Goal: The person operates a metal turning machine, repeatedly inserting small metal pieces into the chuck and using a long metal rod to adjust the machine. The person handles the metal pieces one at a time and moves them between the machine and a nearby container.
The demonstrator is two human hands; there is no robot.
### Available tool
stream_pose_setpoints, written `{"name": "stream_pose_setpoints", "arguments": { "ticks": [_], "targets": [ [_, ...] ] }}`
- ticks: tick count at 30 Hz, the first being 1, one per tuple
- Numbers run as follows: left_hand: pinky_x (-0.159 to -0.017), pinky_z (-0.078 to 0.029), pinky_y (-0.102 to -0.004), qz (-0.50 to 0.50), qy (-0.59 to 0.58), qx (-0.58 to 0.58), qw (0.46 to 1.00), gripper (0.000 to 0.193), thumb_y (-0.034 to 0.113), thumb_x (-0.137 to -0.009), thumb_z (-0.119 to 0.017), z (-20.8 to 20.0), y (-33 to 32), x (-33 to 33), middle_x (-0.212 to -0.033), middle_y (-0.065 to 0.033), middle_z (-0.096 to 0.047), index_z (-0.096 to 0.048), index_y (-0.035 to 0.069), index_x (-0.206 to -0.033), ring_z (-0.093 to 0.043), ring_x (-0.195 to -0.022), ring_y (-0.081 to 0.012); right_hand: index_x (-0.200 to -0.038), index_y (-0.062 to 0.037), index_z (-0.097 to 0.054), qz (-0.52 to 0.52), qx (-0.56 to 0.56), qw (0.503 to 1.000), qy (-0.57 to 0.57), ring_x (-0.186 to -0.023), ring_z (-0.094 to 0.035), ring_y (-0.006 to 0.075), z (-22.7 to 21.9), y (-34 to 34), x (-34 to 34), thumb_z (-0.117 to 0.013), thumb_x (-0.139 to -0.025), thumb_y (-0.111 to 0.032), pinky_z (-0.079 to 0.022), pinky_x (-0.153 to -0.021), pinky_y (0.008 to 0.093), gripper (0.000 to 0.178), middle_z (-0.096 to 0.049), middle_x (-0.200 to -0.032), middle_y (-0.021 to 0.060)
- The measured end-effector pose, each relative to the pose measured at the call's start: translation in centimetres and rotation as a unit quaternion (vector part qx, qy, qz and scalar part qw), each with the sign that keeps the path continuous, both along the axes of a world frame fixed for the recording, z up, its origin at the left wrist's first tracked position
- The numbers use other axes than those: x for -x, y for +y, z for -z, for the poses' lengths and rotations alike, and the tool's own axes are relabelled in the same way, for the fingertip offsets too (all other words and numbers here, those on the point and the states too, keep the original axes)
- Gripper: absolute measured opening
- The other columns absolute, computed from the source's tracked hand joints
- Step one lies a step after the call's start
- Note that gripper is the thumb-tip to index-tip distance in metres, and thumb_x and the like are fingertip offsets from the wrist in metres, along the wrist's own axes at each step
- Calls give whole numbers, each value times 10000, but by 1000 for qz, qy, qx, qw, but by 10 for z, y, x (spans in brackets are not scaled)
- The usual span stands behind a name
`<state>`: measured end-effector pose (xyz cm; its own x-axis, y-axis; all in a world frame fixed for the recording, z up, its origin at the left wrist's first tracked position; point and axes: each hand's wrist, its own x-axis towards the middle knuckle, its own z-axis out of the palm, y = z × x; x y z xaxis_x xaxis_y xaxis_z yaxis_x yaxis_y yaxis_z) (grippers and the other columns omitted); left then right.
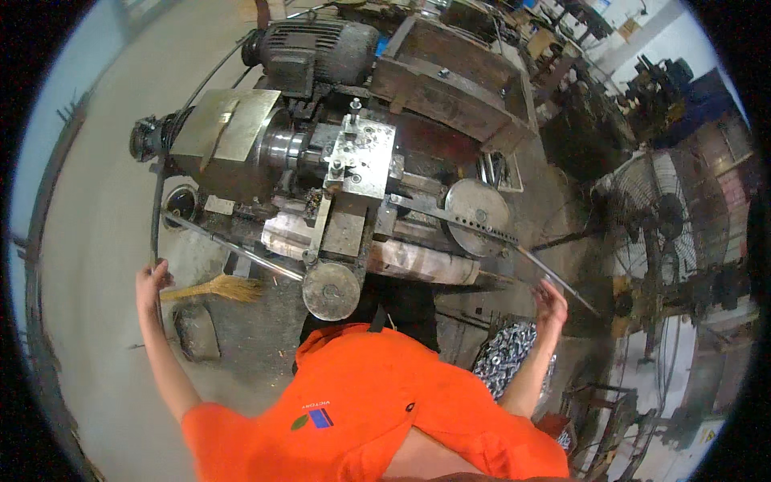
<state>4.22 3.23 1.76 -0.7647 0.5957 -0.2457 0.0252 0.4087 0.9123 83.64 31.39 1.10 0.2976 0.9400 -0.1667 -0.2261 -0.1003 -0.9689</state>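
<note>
A small metal lathe stands before me, with a bright metal tool block [365, 157] on its slide beside the shiny round chuck [283, 149]. Out to the left, my left hand [152, 285] has its fingers curled round a long dark lever [157, 217] that comes down from the headstock [223, 132]. My right hand [550, 307] is at the far side, fingers loosely bent and apart. Its fingertips are close to a thin metal rod [554, 275] that extends from a bar with holes [458, 218]; whether they touch it I cannot tell. Nothing shows in that palm.
Two round discs, a small one [331, 291] and a larger one [478, 210], flank the lathe front. A straw broom [217, 287] lies at left. Many small metal parts [507, 353] are piled at right. A motor [317, 56], a rusty box [450, 96] and a fan [666, 213] stand beyond.
</note>
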Motion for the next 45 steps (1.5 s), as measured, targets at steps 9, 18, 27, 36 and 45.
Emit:
{"name": "stream_pose_setpoints", "arguments": {
  "ticks": [9, 18, 27, 36, 45],
  "targets": [
    [-762, -456, -443, 70, 383, 326, 861, 481, 294, -735, -637, -21, -20, -24, -962, -233, -606, -556, -27, -1084, -567, -916, -393, -940, -19, -680, -532, -384, 696, -292, -1025, -558, 286, -112, 79, 369, -520, -522, -48, -446, -859, 334, 448, -556, -1183, 182],
    [-657, -457, -447, 7, 257, 333, 907, 329, 255, -744, -651, -37, -71, -82, -736, -215, -603, -576, -24, -901, -597, -728, -376, -653, -31, -654, -528, -388, 513, -554, -824, -596, 350, -77, 101, 517, -592, -521, -167, -494, -742, 389, 200, -627, -765, 184],
    [-649, -459, -463, -36, 356, 336, 871, 332, 281, -773, -630, 2, -78, -67, -700, -238, -586, -566, -44, -751, -586, -712, -405, -699, -1, -642, -540, -353, 614, -455, -617, -621, 260, -96, 103, 538, -598, -607, -181, -489, -590, 318, 207, -594, -639, 185],
    [-643, -481, -452, -39, 424, 425, 799, 188, 194, -722, -605, -5, -84, -15, -741, -209, -612, -592, 31, -816, -603, -722, -377, -685, 55, -627, -562, -134, 786, -220, -561, -572, 158, -85, 117, 529, -589, -674, -132, -479, -535, 276, 190, -598, -661, 90],
    [-595, -473, -455, -50, 511, 414, 752, 88, 131, -714, -575, 6, -106, 38, -697, -175, -603, -591, 51, -747, -594, -655, -351, -570, 8, -555, -530, -107, 817, -200, -472, -537, 147, -90, 114, 539, -611, -655, -175, -417, -446, 289, 210, -529, -524, 54]
  ]
}}
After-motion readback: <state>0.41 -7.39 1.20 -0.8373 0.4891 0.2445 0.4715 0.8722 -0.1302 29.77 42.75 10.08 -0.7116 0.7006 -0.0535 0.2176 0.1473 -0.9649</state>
